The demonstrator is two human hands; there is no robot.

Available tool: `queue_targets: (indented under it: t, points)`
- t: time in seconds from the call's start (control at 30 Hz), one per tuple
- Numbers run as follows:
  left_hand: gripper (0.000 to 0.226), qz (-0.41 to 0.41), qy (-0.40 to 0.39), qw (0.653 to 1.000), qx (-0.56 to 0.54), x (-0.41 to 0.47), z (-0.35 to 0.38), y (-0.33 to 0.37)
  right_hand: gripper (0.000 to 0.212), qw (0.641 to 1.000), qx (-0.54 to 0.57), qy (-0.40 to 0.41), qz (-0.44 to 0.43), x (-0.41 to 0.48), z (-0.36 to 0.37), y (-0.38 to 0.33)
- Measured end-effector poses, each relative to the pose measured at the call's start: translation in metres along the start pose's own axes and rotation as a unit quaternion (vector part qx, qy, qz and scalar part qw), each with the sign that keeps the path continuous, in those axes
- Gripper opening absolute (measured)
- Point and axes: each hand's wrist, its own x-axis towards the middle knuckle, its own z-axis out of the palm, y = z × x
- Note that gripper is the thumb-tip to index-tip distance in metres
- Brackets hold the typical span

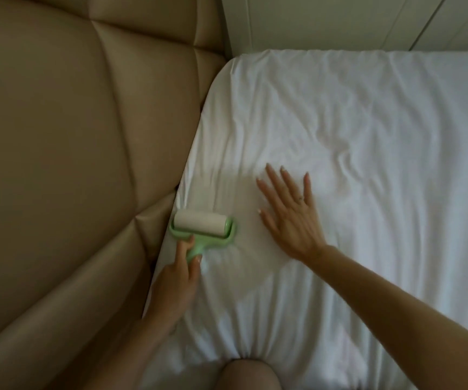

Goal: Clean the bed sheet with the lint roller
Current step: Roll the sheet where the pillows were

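Observation:
A wrinkled white bed sheet [353, 142] covers the mattress on the right of the view. The lint roller [203, 230] has a light green frame and a white sticky drum, and it rests on the sheet close to the sheet's left edge. My left hand [180, 277] grips its green handle from below. My right hand [290, 212] lies flat on the sheet to the right of the roller, fingers spread, palm down, holding nothing.
A padded beige headboard [72, 136] fills the left side, right beside the roller. A white wall or cabinet [339, 21] runs along the far edge of the bed. My knee [248, 374] presses into the sheet at the bottom.

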Motion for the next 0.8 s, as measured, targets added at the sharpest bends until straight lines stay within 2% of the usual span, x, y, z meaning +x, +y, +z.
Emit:
queue_targets:
  t: [0.07,0.17,0.2,0.3,0.4,0.57,0.63,0.7,0.8]
  points:
    - [0.076,-0.004,-0.003,1.0,0.015,-0.036,0.007,-0.024,0.055,0.999,-0.007,-0.032,-0.021,-0.029,0.009,-0.012]
    - [0.043,-0.027,-0.016,0.999,0.033,-0.09,0.014,-0.052,0.052,0.998,-0.026,-0.054,-0.021,-0.06,0.012,0.001]
    - [0.038,-0.041,-0.021,0.999,0.026,-0.108,0.015,-0.059,0.051,0.998,-0.03,-0.061,-0.015,-0.066,0.01,0.007]
    - [0.047,-0.079,-0.03,0.996,0.028,-0.135,0.02,-0.072,0.05,0.996,-0.042,-0.08,0.022,-0.079,-0.002,0.016]
    - [0.04,-0.096,-0.052,0.993,0.047,-0.112,0.019,-0.061,0.053,0.992,-0.043,-0.102,0.055,-0.092,-0.008,0.013]
    - [0.039,-0.087,-0.062,0.994,-0.015,-0.018,-0.01,-0.001,0.06,0.988,-0.006,-0.122,0.1,-0.105,-0.012,0.0]
    - [0.034,-0.1,-0.071,0.992,-0.029,0.013,-0.026,0.018,0.056,0.983,-0.002,-0.149,0.108,-0.114,-0.017,-0.005]
    - [0.034,-0.106,-0.079,0.991,-0.026,0.017,-0.033,0.024,0.056,0.98,-0.001,-0.17,0.106,-0.123,-0.023,-0.007]
    - [0.038,-0.085,-0.089,0.992,0.002,-0.027,-0.022,0.007,0.059,0.977,0.007,-0.187,0.102,-0.129,-0.031,-0.003]
